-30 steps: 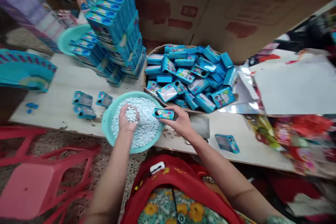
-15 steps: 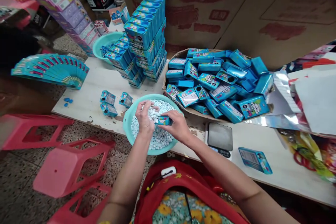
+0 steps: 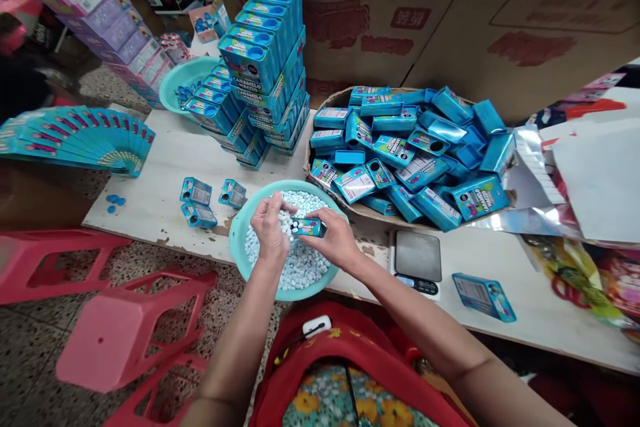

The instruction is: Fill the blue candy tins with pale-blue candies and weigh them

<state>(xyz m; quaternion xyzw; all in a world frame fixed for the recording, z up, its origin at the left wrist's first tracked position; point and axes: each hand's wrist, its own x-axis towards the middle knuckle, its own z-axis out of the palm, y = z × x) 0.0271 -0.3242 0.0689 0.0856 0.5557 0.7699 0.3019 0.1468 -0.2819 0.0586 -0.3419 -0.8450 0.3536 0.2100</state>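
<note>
A light-teal basin full of small white candies stands at the table's front edge. Over it, my right hand grips a small blue candy tin, lying on its side with its end turned to the left. My left hand is cupped around white candies right at that end of the tin; its fingers are curled. Left of the basin stand a few more blue tins. Further right a single blue tin lies beside a kitchen scale.
A cardboard box heaped with blue tins sits behind the basin to the right. Stacked tin packs rise at the back left, near a second teal basin. Blue caps lie at the left; red stools stand below. Another person is at far left.
My left hand has closed in, its fingers now more curled around the candies at the tin's end. The camera view has shifted slightly, moving the surroundings left.
</note>
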